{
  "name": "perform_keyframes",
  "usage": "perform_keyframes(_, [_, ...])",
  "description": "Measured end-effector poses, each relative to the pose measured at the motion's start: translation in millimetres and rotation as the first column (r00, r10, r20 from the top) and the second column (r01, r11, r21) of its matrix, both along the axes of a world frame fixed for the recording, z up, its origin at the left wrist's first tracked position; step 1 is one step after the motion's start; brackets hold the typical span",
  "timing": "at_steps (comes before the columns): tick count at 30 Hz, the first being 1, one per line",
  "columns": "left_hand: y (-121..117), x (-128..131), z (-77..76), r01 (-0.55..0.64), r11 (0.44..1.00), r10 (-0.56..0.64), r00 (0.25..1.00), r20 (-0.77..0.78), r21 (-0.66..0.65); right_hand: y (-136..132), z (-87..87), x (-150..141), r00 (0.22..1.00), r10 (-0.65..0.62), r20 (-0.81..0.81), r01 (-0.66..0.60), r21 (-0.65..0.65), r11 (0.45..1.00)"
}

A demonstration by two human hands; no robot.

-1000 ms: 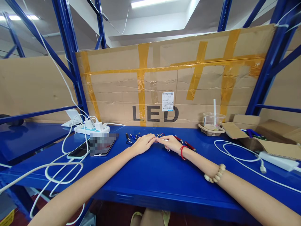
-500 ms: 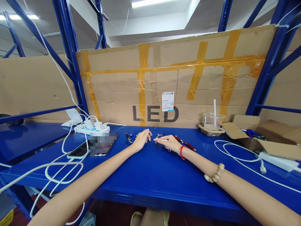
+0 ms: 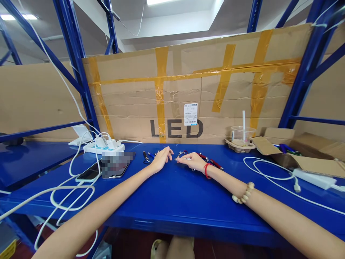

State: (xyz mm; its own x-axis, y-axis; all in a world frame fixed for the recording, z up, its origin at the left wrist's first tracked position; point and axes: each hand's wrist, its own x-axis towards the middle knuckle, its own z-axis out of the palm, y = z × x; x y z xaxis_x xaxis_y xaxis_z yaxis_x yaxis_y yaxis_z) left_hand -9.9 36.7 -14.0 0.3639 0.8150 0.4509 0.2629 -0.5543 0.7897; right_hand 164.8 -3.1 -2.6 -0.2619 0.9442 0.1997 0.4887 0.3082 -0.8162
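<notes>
My left hand (image 3: 161, 160) rests on the blue table with its fingers loosely bent and a little apart, and I make out nothing held in it. Beside it lie a black item (image 3: 146, 157) and blue pen-like pieces (image 3: 151, 155), partly hidden behind the hand. Thumb and fingers of my right hand (image 3: 193, 161) pinch a slim silver pen (image 3: 185, 159), its tip pointing left towards the left hand. Small metal parts (image 3: 183, 153) lie just behind the right hand. Red pens (image 3: 216, 164) lie beyond the right wrist.
On the left are a phone (image 3: 90, 173), a larger dark device (image 3: 117, 169), a white power strip (image 3: 104, 146) and looped cables. To the right stand a plastic cup (image 3: 242, 136) in a carton holder, an open cardboard box (image 3: 302, 158) and a white cable (image 3: 265, 176). A cardboard sheet (image 3: 129, 108) closes off the back.
The view has shifted slightly. Both hands keep almost the same place and pose, with the silver pen still pinched in my right hand.
</notes>
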Motion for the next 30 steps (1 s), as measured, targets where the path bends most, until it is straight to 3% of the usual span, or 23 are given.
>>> perform_keyframes(11, [-6.6,-1.4,3.5,-0.008,0.991,0.029,0.987,-0.156,0.131,2.5,-1.1,0.7,0.999,-0.004,-0.042,0.002,-0.033,0.999])
perform_keyframes(20, [-8.7,-1.7,3.3,-0.003,0.99,0.031,0.981,-0.192,0.144,1.1,3.0,9.6,0.955,0.221,-0.2,-0.247,-0.115,0.962])
perform_keyframes(30, [-15.3,-1.8,7.4,0.036,0.969,0.05,0.94,-0.336,0.246,1.1,2.9,7.9,0.973,0.159,-0.167,-0.178,-0.103,0.979])
